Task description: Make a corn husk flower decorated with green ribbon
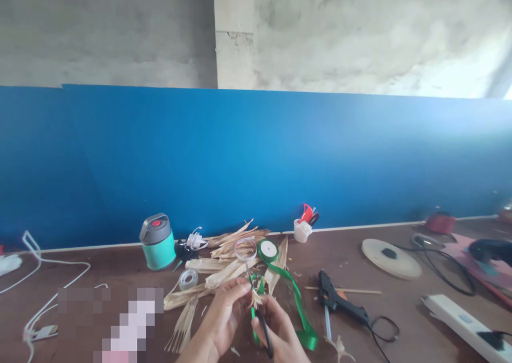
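My right hand is closed round the black handles of a pair of scissors, whose blades point up and away. My left hand pinches a small pale piece of dried corn husk against the blades. The fingers partly cover this piece. Just beyond my hands lie dried corn husks, one of them cut into a fringe at its end. A spool of green ribbon sits among them, and its loose ribbon curls past my right hand. Part of a green strip shows below the fingers.
On the left stands a turquoise flask, near a tape roll and white cables. To the right are a black glue gun, a wooden stick, a round lid and a power strip. A blue partition closes the back.
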A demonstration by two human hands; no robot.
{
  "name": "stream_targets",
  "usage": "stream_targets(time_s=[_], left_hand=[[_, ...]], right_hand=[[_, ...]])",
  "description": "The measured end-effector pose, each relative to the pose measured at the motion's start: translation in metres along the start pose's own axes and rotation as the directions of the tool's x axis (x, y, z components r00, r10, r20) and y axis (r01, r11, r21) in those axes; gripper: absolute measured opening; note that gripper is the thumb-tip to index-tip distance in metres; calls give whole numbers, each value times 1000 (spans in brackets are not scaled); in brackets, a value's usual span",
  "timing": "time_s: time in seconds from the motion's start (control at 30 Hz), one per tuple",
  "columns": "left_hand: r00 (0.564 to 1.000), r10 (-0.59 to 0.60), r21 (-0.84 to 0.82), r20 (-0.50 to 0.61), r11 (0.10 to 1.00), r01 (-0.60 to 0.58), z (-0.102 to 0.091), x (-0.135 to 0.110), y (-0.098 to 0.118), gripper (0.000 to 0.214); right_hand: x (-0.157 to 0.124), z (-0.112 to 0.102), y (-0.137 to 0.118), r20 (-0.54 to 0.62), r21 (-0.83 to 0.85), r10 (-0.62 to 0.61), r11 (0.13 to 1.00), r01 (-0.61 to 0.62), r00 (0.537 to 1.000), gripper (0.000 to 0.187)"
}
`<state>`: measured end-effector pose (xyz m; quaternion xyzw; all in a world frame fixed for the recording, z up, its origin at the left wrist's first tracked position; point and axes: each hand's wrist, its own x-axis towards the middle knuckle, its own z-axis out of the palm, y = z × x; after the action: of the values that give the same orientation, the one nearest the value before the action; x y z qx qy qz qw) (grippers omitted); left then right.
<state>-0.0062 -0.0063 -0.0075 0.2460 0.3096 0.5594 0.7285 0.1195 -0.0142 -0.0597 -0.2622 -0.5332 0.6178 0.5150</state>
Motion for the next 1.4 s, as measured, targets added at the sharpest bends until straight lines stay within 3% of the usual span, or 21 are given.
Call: stream_targets(time_s=[0.23,0.4,0.97,1.4], left_hand=[[1000,0,-3,7,1000,0,-1,1,0,12],[999,4,-28,49,1000,-2,-1,3,-2,14],[999,-23,-32,48,999,25,-1,2,-3,16],[999,-12,-19,36,1000,13,2,-1,-1,16]], right_hand=[[0,2,-2,9,14,41,999,-41,999,36],[1,2,-1,0,39,2,999,-2,1000,37],[2,1,-8,35,13,32,999,-32,999,38],[0,0,-8,-1,8,34,999,-34,999,38]])
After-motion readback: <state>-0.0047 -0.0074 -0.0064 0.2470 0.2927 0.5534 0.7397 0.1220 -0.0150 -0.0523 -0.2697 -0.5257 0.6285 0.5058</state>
